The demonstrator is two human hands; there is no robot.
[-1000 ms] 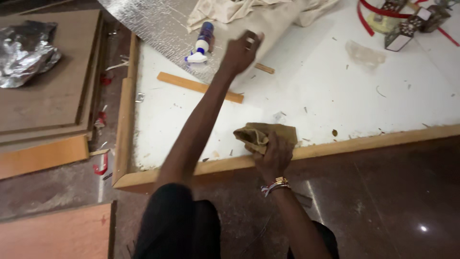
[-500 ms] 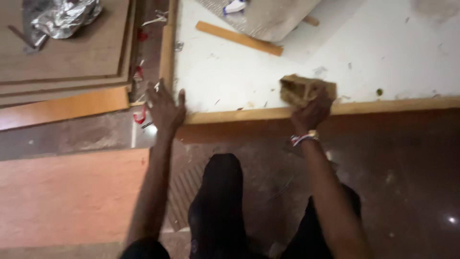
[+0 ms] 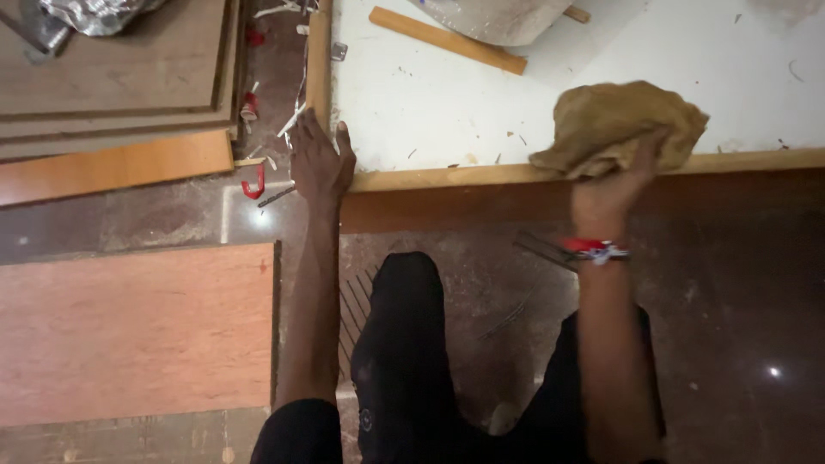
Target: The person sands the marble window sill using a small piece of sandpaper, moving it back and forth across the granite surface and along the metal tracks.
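Observation:
My right hand (image 3: 612, 187) grips a crumpled tan cloth (image 3: 617, 125) and presses it on the near wooden edge (image 3: 447, 176) of a large white panel (image 3: 653, 60). A red band sits on that wrist. My left hand (image 3: 320, 161) rests flat on the panel's near left corner, fingers spread, holding nothing. My knees in dark trousers are below, on the brown floor.
A loose wooden strip (image 3: 447, 39) lies on the white panel near a pale cloth bundle (image 3: 507, 13). Stacked brown boards (image 3: 112, 77) and crumpled foil (image 3: 94, 13) are at upper left. A reddish board (image 3: 137, 331) lies at lower left. Red scraps (image 3: 253, 182) litter the floor.
My left hand drew back from the far side of the panel and came down on its near left corner. My right hand slid the cloth rightwards along the wooden edge.

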